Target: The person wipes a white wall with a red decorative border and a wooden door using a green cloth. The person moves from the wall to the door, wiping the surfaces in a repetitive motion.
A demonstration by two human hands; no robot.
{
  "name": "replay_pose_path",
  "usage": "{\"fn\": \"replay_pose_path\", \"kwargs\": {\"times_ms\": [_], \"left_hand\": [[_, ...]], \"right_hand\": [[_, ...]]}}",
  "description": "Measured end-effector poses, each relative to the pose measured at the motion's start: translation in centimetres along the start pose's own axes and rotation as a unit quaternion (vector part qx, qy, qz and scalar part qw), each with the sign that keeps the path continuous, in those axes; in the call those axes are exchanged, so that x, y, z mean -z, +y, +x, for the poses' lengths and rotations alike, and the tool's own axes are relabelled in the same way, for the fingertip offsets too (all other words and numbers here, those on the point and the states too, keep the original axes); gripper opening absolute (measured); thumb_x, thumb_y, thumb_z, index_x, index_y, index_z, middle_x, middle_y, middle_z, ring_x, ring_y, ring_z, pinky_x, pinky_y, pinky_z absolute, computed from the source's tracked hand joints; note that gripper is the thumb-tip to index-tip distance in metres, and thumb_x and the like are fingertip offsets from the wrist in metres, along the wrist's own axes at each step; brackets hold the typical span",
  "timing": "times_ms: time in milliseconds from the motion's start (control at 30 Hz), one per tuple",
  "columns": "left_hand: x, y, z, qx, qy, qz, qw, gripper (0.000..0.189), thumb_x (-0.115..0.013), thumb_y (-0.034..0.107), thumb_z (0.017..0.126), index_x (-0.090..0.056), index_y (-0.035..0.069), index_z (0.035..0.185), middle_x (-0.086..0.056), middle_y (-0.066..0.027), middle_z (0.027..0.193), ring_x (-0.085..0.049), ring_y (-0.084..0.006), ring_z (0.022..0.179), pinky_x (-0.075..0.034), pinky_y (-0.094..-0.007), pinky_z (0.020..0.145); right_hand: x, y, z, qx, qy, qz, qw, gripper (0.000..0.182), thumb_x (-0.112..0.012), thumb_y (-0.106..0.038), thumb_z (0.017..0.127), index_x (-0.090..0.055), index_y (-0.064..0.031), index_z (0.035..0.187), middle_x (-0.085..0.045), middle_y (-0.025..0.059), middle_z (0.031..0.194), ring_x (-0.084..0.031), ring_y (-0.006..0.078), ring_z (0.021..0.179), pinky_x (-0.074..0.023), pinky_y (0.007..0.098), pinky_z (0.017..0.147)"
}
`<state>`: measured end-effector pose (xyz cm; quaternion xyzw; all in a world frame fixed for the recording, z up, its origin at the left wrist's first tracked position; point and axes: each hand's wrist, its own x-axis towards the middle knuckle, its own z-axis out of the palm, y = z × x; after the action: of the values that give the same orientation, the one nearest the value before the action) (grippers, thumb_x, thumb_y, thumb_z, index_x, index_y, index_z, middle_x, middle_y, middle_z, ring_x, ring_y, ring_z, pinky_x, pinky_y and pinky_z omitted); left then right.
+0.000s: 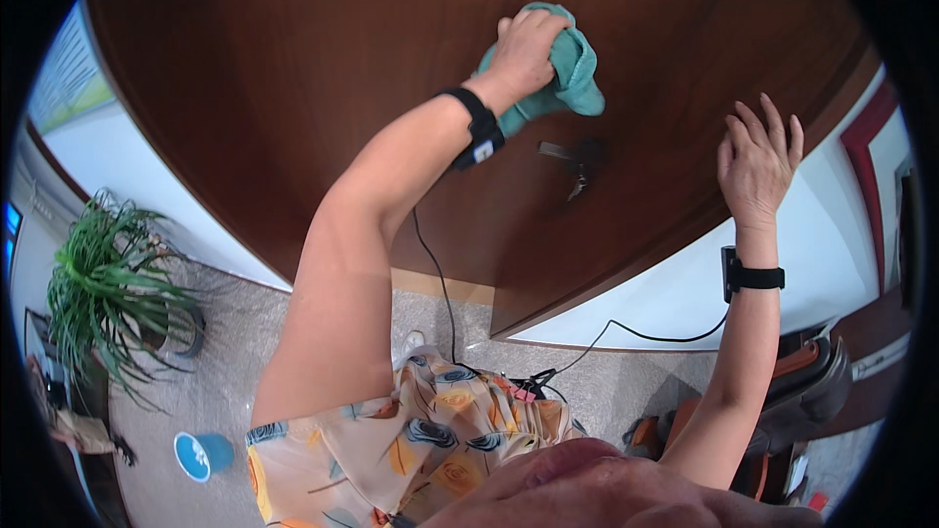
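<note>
My left hand point(522, 51) presses a green cloth point(579, 73) against a dark brown wooden panel point(293, 51), which looks like a door. Below the cloth, a metal handle point(555, 151) is fixed to the panel, and what looks like a bunch of keys point(577, 187) hangs beside it. My right hand point(759, 154), fingers spread and empty, is at the panel's right edge; whether it touches the wood, I cannot tell. Each wrist has a black band, and thin black cables run towards my waist.
A potted plant point(110, 275) with long green leaves stands at the left. A blue bucket point(205, 457) with something white inside is on the grey floor point(242, 337). At the lower right is a black chair point(810, 389). White walls point(631, 293) flank the panel.
</note>
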<state>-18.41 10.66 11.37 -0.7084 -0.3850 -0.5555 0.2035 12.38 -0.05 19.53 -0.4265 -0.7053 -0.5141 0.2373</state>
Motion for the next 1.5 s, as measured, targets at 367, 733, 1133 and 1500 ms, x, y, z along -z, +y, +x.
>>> {"fn": "replay_pose_path", "kwargs": {"times_ms": [367,733,1133,1500], "left_hand": [[10.3,3.4,-9.7,0.079,0.047,-0.157,0.983,0.041,-0.072,0.012,0.069,-0.060,0.009,0.108,-0.062,-0.0116,0.102,-0.059,-0.0339,0.096,-0.047,-0.0400,0.083],[14.1,5.4,-11.9,0.039,-0.072,-0.045,0.996,0.052,-0.067,0.014,0.071,-0.052,0.008,0.121,-0.055,-0.0131,0.112,-0.050,-0.0328,0.111,-0.036,-0.0428,0.093],[27.1,0.0,-12.4,0.027,-0.198,-0.011,0.980,0.070,-0.069,0.018,0.073,-0.041,0.002,0.135,-0.044,-0.0238,0.136,-0.039,-0.0385,0.129,-0.034,-0.0489,0.104],[46.6,-16.0,-18.3,0.114,0.223,0.396,0.883,0.080,-0.076,0.031,0.078,-0.036,-0.007,0.135,-0.041,-0.0240,0.133,-0.039,-0.0380,0.123,-0.030,-0.0464,0.105]], "right_hand": [[1.0,-11.3,-1.9,0.045,-0.090,0.513,0.852,0.040,-0.068,-0.019,0.082,-0.061,-0.0056,0.119,-0.056,0.0175,0.127,-0.052,0.0346,0.118,-0.0422,0.0403,0.099],[0.0,-26.1,-2.8,-0.199,-0.313,0.912,0.173,0.098,-0.069,-0.059,0.076,-0.027,-0.0047,0.145,-0.040,0.0112,0.142,-0.040,0.0252,0.131,-0.0352,0.0407,0.108],[0.1,-32.3,1.6,-0.309,-0.223,0.922,0.062,0.066,-0.052,-0.047,0.092,-0.038,-0.0022,0.138,-0.050,0.0132,0.134,-0.049,0.0275,0.123,-0.0387,0.0418,0.105],[-4.9,-25.3,4.6,-0.377,0.128,0.820,0.411,0.053,-0.061,-0.030,0.091,-0.039,-0.0066,0.134,-0.055,0.0064,0.113,-0.055,0.0165,0.101,-0.0467,0.0326,0.087]]}}
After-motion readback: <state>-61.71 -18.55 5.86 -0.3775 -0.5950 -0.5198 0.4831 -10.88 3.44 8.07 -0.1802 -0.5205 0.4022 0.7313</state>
